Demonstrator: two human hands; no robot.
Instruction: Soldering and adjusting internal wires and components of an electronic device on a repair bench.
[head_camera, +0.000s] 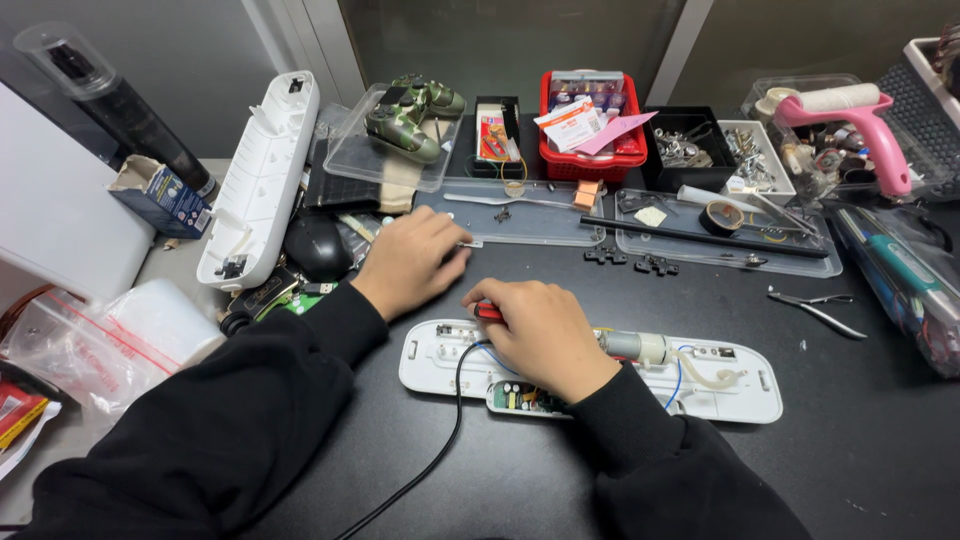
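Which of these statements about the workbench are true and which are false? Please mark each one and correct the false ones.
1. The right hand rests on the opened white device. True.
2. The game controller is plain blue. False: it is green camouflage.
3. The red basket stands at the back of the table. True.
4. The pink-handled roller lies at the far left. False: it lies at the far right.
5. The left hand grips the pliers. False: the pliers lie apart, at the right.

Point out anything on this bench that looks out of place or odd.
The white device shell under the right hand lies open, with circuit board and wires exposed. Its matching white cover leans askew at left. Two small black clips lie loose.
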